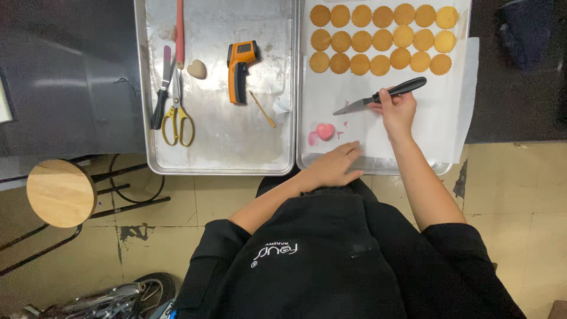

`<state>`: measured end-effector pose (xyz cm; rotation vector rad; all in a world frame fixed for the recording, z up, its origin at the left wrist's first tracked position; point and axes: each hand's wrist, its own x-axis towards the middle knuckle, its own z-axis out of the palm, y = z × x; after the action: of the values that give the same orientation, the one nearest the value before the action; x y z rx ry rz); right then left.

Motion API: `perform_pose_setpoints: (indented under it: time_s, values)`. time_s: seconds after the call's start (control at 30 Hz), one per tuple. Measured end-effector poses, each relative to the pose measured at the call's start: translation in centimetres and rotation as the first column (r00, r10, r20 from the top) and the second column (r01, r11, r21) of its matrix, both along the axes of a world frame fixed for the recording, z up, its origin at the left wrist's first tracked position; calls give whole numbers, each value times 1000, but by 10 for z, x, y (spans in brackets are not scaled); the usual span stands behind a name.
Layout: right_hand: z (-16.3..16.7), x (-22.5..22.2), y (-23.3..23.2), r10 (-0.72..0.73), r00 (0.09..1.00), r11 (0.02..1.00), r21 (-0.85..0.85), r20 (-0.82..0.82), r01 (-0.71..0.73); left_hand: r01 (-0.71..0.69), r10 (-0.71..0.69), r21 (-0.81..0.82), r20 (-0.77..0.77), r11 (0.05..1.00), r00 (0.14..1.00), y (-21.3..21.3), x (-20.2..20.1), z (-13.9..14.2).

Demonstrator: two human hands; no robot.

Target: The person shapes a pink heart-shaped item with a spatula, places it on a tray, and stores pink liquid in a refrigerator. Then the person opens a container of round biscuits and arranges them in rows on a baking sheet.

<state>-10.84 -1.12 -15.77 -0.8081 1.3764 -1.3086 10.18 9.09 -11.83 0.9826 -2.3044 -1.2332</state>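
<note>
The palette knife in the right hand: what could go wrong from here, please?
1. The palette knife points its blade toward the pink heart; a careless slide might scratch or chip its glossy surface.
2. The left hand rests flat on the parchment near the heart, so the blade could perhaps nick the fingers.
3. Pink smears beside the heart may spread onto the paper.

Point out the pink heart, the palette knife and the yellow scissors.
pink heart (325, 131), head view, centre of its top.
palette knife (354, 106), head view, middle of the blade.
yellow scissors (177, 121), head view, handle loops.
</note>
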Motion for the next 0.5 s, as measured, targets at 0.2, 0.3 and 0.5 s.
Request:
perform_pose_setpoints:
  time_s: [0.2, 0.3, 0.5]
  values:
    - [-12, -6, 1, 54, 998, 996, 69, -40, -52, 64, -44, -80, 229, 995, 973, 4, -21, -36]
    - [-12, -8, 1, 118, 993, 989, 96, -30, -114, 56, -28, -96, 276, 994, 961, 8, -20, -39]
    - [-5, -2, -3, 183, 983, 972, 155, -7, -180, 45, -8, -123, 291, 991, 957, 6, -22, -33]
